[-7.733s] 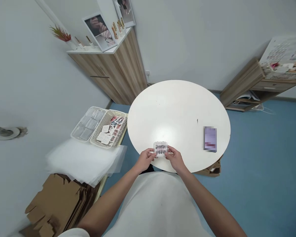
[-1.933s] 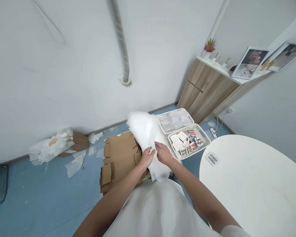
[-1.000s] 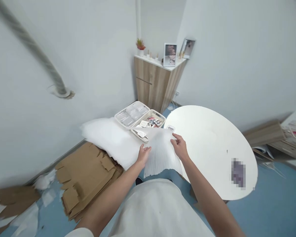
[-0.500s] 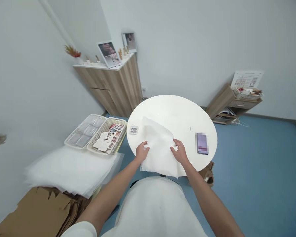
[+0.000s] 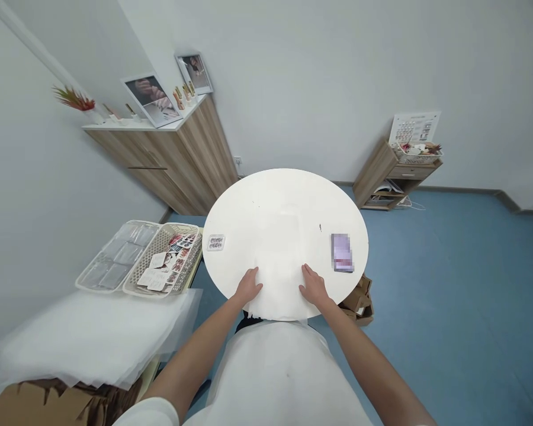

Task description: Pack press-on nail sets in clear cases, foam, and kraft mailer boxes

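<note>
A thin white sheet (image 5: 279, 260) lies flat on the round white table (image 5: 288, 184), its lower edge at the table's front rim. My left hand (image 5: 249, 286) rests at the sheet's left edge, and my right hand (image 5: 313, 285) at its right edge. Thumb and fingers of both hands are apart, pressing on the surface. To the left on the table is a small clear case (image 5: 215, 242) with several dark pieces. A purple item (image 5: 342, 252), partly blurred out, lies on the right side.
Left of the table are a basket of cards (image 5: 192, 260), a tray of clear packs (image 5: 118, 255) and stacked white sheets (image 5: 89, 337) above cardboard (image 5: 39, 405). Cardboard boxes (image 5: 359, 303) stand under the table's right side. Cabinets stand behind.
The white sheet has gone from raised and wavy to flat on the table. Both hands have moved down onto its edges. The whole view has shifted with the head.
</note>
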The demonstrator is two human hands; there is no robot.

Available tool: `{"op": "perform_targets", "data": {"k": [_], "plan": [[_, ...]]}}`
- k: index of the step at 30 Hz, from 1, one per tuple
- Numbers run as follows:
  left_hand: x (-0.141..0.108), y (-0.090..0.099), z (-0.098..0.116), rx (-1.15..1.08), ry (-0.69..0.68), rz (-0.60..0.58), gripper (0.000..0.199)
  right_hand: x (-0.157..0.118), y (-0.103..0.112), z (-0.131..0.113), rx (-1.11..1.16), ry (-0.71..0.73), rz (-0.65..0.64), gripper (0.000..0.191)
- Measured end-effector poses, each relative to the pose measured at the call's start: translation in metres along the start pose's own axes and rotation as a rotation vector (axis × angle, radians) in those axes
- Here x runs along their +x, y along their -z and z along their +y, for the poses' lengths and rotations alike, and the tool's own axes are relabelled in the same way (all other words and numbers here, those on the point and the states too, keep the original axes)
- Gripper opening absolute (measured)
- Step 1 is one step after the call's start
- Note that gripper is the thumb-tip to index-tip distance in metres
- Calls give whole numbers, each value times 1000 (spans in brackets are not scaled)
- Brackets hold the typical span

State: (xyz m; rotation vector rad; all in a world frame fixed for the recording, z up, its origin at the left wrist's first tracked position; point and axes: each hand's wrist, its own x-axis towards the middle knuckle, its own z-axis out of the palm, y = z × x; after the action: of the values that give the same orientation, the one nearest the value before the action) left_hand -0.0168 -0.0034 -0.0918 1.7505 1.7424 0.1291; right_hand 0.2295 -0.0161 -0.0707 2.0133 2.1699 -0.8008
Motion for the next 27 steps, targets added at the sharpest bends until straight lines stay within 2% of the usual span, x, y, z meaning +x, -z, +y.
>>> {"op": "perform_targets", "data": {"k": [4,8,13,16,20,23,27], "plan": [[1,-4,2,59,-5,-24,62,0,-3,-1,-54,-3,5,69],[1,-8,5,109,-20,-1,61,-8,-11,-12,-94,7,47,68],[-8,-13,6,244,23,149,58,-17,-30,-26,-107,126,-85,70],[-19,-18,1,325,-57,217,54,-17,-39,-24,-136,109,-140,70],[-31,-25,-10,378,-251,144,52,-11,-41,-15,-183,96,-138,70],[-30,-27,-13,405,-260,113,53,-5,-35,-13,-196,87,-148,70],[-22,-20,-4,395,-219,52,55,0,-24,-13,-184,77,-158,69]]}}
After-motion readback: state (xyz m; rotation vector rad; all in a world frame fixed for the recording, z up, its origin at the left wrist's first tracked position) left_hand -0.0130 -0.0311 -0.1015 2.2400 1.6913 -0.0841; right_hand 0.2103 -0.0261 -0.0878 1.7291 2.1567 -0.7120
